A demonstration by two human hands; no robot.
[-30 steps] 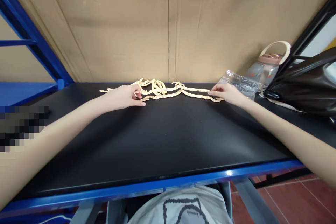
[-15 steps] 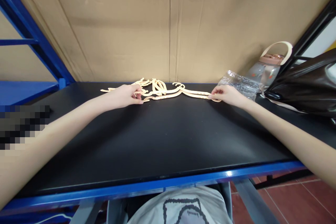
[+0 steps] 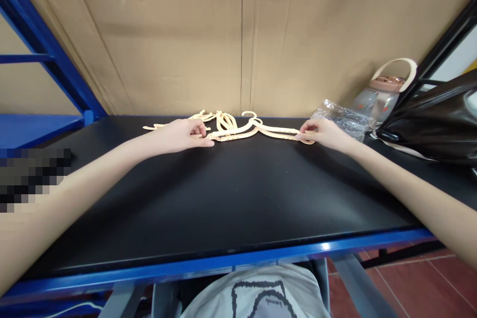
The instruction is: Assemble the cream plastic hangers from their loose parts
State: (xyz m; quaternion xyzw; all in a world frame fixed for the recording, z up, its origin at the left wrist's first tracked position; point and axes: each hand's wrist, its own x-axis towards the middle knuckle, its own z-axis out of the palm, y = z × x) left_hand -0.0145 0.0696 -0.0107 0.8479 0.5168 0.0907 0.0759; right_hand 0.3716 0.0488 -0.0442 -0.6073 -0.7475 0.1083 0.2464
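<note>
Several cream plastic clothes hangers (image 3: 231, 129) lie in a loose pile at the far middle of a black tabletop (image 3: 223, 194). My left hand (image 3: 182, 135) rests on the left end of the front hanger, fingers curled and pinching it. My right hand (image 3: 322, 132) pinches the right end of that same hanger (image 3: 279, 133), thumb and fingers closed on its tip. Both arms stretch forward across the table.
A crumpled clear plastic bag (image 3: 341, 118) lies just right of my right hand. Behind it stands a water bottle with a cream handle (image 3: 380, 93) and a dark brown bag (image 3: 432, 119). A cardboard wall backs the table; a blue shelf frame (image 3: 44, 59) stands left.
The front hanger has risen slightly off the pile, its hook now standing up. My left fingers have slid a little to the right along it. My right hand has barely moved.
</note>
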